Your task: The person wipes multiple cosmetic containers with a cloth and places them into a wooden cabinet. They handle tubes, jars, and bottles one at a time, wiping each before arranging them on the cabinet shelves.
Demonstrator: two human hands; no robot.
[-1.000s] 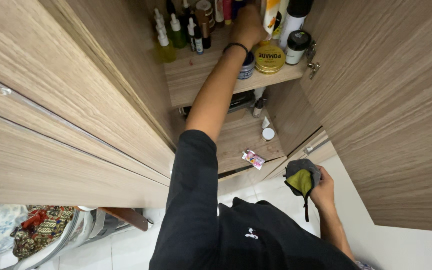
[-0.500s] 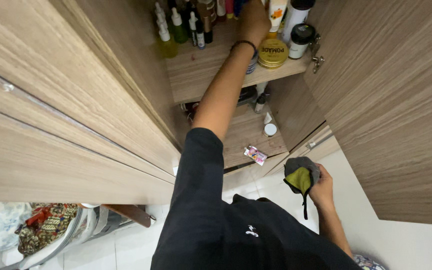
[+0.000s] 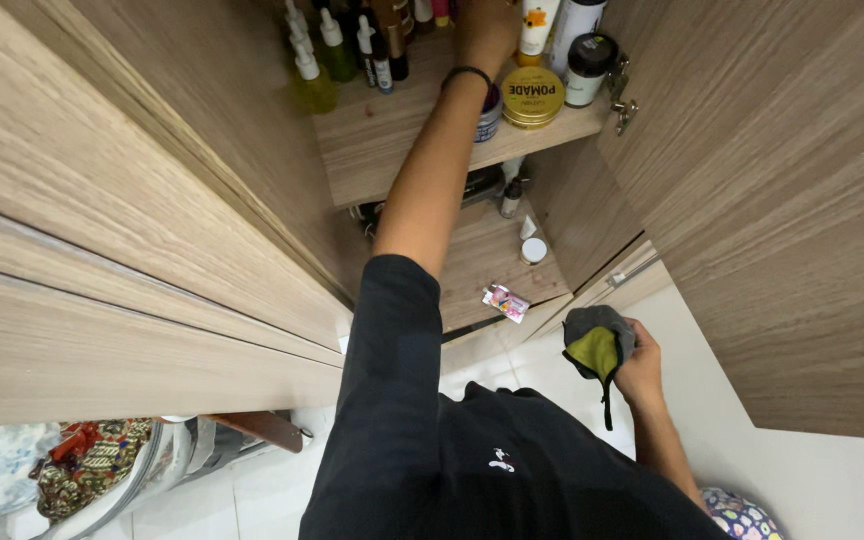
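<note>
Reaching up into the open wooden cupboard, the left hand (image 3: pixel 485 30) is resting among the containers at the back of the upper wooden shelf (image 3: pixel 392 140); its fingers are hidden behind the knuckles, so it cannot be told whether they are closed on anything. A thin black band (image 3: pixel 467 72) is circling the wrist just below this hand. Immediately to the right of the hand, a white tube with an orange print (image 3: pixel 537 22) is standing upright, and beside that a white bottle (image 3: pixel 577 20). Just below and to the right of the hand, a round flat yellow tin (image 3: pixel 533 97) is lying on the shelf, with a small dark-lidded white jar (image 3: pixel 588 70) further right. A small blue-and-white tub (image 3: pixel 489 112) is sitting partly behind the wrist. To the left of the hand, a row of small green and dark dropper bottles with white caps (image 3: pixel 337 45) is standing upright.

Lower down, the right hand (image 3: pixel 640 362) is closing around a crumpled grey cloth with a yellow-green inner side (image 3: pixel 595 345), a dark strap hanging from it. Up and to the left of this hand, on the lower wooden shelf (image 3: pixel 482 265), a small colourful flat packet (image 3: pixel 505 301) is lying near the edge and a small white round cap (image 3: pixel 533 250) is sitting behind it.
</note>
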